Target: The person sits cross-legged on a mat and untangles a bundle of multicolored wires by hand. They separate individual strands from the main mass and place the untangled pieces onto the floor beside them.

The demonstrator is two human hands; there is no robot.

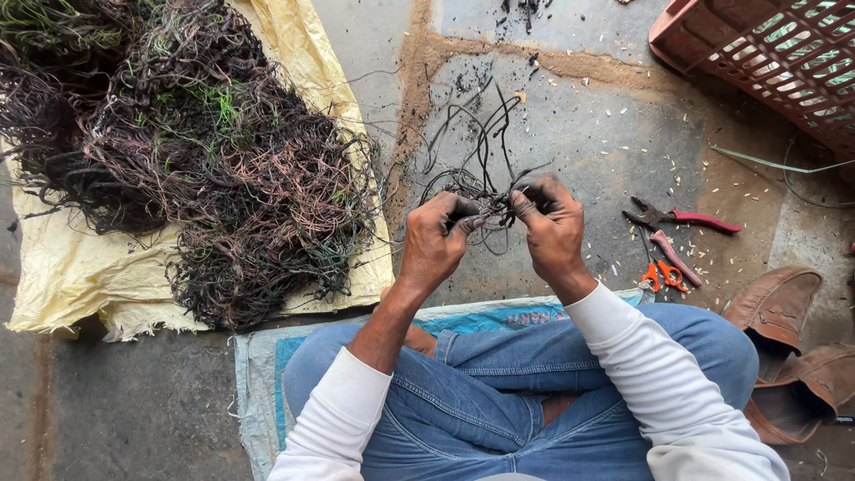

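Observation:
I sit cross-legged in blue jeans on a woven mat (258,374). My left hand (436,240) and my right hand (552,227) are both closed on a small tangle of thin dark wires (481,169), held between them above the concrete floor. Loose wire ends stick up and away from the hands. To the left, a big heap of tangled dark, reddish and green wires (205,151) lies on a yellow sack (62,267).
Red-handled pliers (681,216), a second small cutter (672,256) and orange-handled scissors (661,276) lie on the floor right of my hands. A pink plastic crate (775,53) stands at the top right. Brown leather shoes (788,347) sit at the right edge.

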